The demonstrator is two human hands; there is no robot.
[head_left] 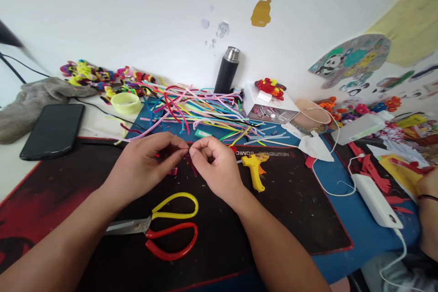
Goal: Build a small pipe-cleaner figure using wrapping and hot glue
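My left hand [150, 162] and my right hand [217, 166] meet above the dark mat [290, 210], thumb and forefinger pinched on each side. Between the fingertips is something too small to make out; a thin dark red piece [192, 166] shows just beneath them. Scissors [171, 240] with one yellow and one red handle lie on the mat below my hands, their blades partly behind my left forearm. Right of my right hand rests a yellow glue gun [255, 169]. Many coloured pipe cleaners [205, 109] are heaped behind my hands.
A black phone [53, 131] and a pale green tape roll [126, 103] are at the left. Behind stand a black flask [226, 70] and a white box [270, 108]. A white power bank [376, 200] with cables lies right, near another person's arm [428, 210].
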